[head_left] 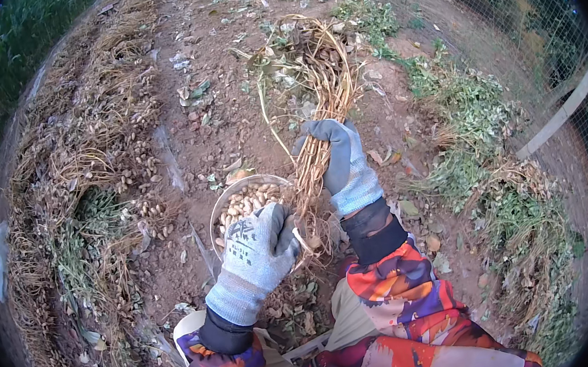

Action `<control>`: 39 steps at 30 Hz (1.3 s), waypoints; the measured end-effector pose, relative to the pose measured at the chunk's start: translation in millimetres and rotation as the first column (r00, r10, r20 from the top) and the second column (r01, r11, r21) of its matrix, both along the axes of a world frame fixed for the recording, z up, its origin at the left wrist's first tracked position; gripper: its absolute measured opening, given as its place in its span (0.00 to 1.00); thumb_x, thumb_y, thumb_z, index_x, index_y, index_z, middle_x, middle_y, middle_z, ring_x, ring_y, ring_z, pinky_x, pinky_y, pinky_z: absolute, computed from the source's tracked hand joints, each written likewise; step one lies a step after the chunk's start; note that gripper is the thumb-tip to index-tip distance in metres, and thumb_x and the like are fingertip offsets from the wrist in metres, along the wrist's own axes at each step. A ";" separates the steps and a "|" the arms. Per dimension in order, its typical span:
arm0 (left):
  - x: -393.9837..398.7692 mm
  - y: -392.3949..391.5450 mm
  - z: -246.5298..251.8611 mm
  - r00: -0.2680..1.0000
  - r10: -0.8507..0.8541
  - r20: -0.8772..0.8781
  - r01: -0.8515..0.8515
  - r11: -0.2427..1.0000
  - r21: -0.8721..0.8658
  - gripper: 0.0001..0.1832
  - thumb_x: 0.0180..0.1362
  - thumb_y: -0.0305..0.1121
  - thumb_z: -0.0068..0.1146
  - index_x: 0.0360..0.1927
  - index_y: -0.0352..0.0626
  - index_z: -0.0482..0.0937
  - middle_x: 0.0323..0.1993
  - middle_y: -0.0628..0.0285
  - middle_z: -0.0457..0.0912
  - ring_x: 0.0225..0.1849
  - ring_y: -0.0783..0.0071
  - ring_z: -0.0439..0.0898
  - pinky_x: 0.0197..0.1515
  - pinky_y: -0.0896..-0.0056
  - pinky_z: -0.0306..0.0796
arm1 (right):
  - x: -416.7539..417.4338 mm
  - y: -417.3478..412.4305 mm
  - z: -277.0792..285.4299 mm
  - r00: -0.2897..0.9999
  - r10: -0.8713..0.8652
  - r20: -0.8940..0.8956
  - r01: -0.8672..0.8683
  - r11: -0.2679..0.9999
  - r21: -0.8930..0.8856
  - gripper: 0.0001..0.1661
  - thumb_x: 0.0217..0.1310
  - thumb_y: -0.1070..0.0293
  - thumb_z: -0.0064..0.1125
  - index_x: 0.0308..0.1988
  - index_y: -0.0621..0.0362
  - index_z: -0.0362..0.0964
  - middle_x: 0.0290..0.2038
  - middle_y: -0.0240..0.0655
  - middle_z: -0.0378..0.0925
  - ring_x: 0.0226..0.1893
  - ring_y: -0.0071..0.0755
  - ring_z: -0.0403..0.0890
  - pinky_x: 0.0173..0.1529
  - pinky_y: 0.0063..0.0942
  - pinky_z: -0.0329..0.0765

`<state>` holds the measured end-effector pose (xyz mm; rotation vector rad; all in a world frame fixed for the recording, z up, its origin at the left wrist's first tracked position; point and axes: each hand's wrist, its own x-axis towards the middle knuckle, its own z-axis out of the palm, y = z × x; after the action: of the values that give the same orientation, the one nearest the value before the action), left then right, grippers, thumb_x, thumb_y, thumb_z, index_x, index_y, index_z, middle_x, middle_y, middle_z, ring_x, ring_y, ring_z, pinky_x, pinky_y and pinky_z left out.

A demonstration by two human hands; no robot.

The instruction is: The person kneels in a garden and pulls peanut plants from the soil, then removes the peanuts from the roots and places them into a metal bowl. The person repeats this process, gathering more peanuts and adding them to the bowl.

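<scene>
My right hand (336, 151), in a grey-coated work glove, is closed around the stems of a bundle of dried peanut plants (334, 83). Their leafy tops point away from me, and the thin roots (314, 227) hang towards me at the rim of a round bucket (215, 214). Peanut pods (249, 198), pale and unshelled, fill much of the bucket. My left hand (260, 242), gloved alike with printed marks on its back, curls at the root end over the bucket's near side. Its fingertips and whatever pods lie under them are hidden.
A long row of pulled peanut plants (97, 124), pods showing, lies along the left. Green and wilted plants (470, 109) line the right, beside a wire mesh fence (540, 8) and a pale curved pole (563, 109). Scraps of plastic film (168, 154) lie on the soil.
</scene>
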<state>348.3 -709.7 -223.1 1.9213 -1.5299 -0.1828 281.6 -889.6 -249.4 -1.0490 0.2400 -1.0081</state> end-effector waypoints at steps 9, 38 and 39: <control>5.6 5.6 4.9 0.464 -0.010 -0.886 -0.409 0.885 -0.224 0.14 0.58 0.38 0.51 0.38 0.36 0.73 0.17 0.73 0.68 0.15 0.88 0.64 0.18 0.86 0.63 | -22.1 -34.0 8.2 0.756 0.392 0.524 -0.587 0.761 0.278 0.04 0.49 0.69 0.43 0.28 0.57 0.62 0.23 0.26 0.59 0.22 0.24 0.62 0.32 0.24 0.66; -41.8 -2.7 -4.0 0.966 0.042 0.254 0.084 0.881 -0.465 0.25 0.31 0.29 0.61 0.40 0.42 0.72 0.42 0.58 0.71 0.42 0.60 0.71 0.45 0.56 0.63 | -9.6 -3.6 26.1 0.741 0.389 0.547 -0.591 0.764 0.257 0.18 0.52 0.67 0.47 0.44 0.61 0.63 0.25 0.27 0.63 0.22 0.23 0.65 0.31 0.26 0.65; -42.9 -2.7 -3.5 0.966 0.058 0.253 0.058 0.901 -0.429 0.24 0.31 0.29 0.61 0.39 0.42 0.71 0.41 0.58 0.71 0.41 0.60 0.71 0.44 0.56 0.63 | -9.4 -6.4 26.4 0.756 0.377 0.535 -0.572 0.777 0.262 0.18 0.52 0.67 0.47 0.44 0.61 0.63 0.25 0.27 0.63 0.22 0.23 0.65 0.31 0.26 0.65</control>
<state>305.5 -712.4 -226.7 1.6280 -1.5754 0.3998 272.2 -896.0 -223.0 -0.4161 -0.2062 -0.6491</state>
